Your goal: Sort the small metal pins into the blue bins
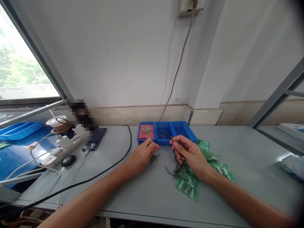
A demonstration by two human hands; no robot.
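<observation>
Three blue bins stand in a row at the table's back. The left bin (pixel 138 136) holds a red piece with a small clear bag on it; the middle bin (pixel 163 142) holds several dark metal pins (pixel 163 134); the right bin (pixel 181 128) looks bare inside. My left hand (pixel 143 153) is bent with fingertips together beside a small pile of metal pins (pixel 154 158); what it holds, if anything, is hidden. My right hand (pixel 190 153) pinches a small metal pin (pixel 172 138) before the middle bin. Below it lie loose pins (pixel 169 173) and green plastic bags (pixel 187 185).
A black cable (pixel 95 177) crosses the table's left side. Farther left are a power strip (pixel 57 155), a round black object (pixel 68 161), a cup (pixel 57 123) and a blue tray (pixel 21 130). A pale bag (pixel 293 164) lies at the right edge.
</observation>
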